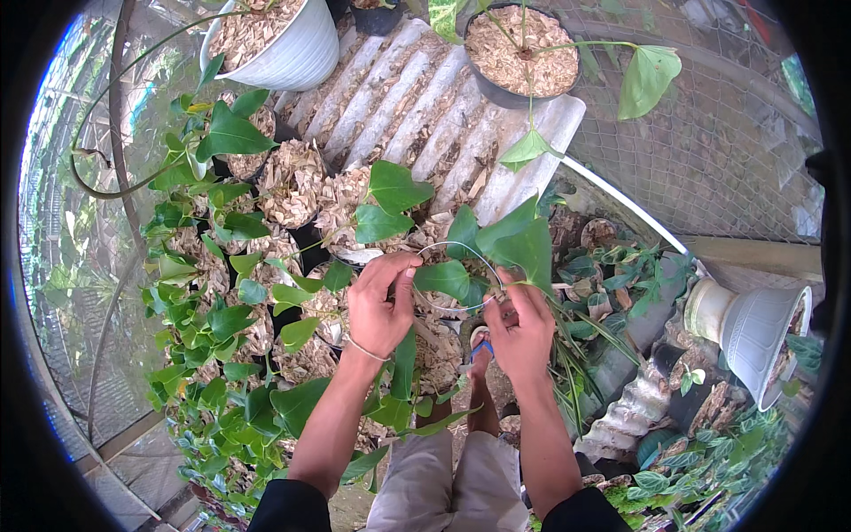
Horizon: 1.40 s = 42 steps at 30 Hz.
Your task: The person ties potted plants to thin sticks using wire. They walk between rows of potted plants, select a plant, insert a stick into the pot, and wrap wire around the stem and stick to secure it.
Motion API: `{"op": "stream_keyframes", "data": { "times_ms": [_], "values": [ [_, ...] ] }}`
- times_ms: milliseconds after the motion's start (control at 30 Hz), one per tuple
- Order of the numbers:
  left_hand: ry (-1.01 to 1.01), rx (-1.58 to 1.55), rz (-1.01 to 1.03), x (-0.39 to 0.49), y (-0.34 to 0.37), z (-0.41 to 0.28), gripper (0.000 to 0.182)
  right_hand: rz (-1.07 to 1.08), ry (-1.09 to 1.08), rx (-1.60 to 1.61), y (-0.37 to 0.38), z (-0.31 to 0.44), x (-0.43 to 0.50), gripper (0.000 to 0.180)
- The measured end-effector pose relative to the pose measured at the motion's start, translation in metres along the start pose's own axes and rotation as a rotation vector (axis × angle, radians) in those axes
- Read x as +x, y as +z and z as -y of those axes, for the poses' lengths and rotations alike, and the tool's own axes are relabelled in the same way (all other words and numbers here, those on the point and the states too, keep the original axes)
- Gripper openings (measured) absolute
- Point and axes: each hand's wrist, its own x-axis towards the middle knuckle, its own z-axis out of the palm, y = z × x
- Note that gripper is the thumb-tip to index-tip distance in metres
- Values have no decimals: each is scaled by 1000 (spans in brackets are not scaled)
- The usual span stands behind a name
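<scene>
A thin pale wire ring point(459, 243) is held between my two hands, above potted plants with broad green leaves point(441, 278). My left hand point(382, 302) pinches the ring's left side between thumb and fingers; a thin band circles that wrist. On the right side, my right hand point(522, 326) has its fingertips closed on the ring, close beside a large green leaf point(522, 249). Leaves show through and around the ring. Beneath it are pots filled with wood chips point(435, 352), partly hidden by my hands and the foliage.
A corrugated sheet point(412, 100) strewn with chips lies ahead, with a white pot point(286, 53) and a black pot point(522, 53) on it. Dense potted plants point(219, 392) fill the left. A grey urn-shaped planter point(751, 332) lies tilted at right. Wire netting point(698, 133) stands beyond.
</scene>
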Motion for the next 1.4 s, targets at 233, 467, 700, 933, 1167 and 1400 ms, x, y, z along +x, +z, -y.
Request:
{"op": "stream_keyframes", "data": {
  "times_ms": [233,467,700,933,1167,1400],
  "values": [
    [-7,-28,44,2,-5,-6,15,-38,-33,197,-5,7,-4,43],
    [264,144,-16,1,-1,-34,24,-44,191,631,-12,5,-9,33],
    [268,132,-3,-17,10,-41,49,6,-23,646,-14,-13,-1,29],
    [-87,49,127,-13,-8,5,64,39,-38,296,-9,-20,1,29],
    [51,104,-115,-5,-2,-16,43,13,-87,215,-4,-21,0,27],
    [149,144,305,-7,14,-48,28,-60,-56,345,0,-13,-6,30]
  ]
}}
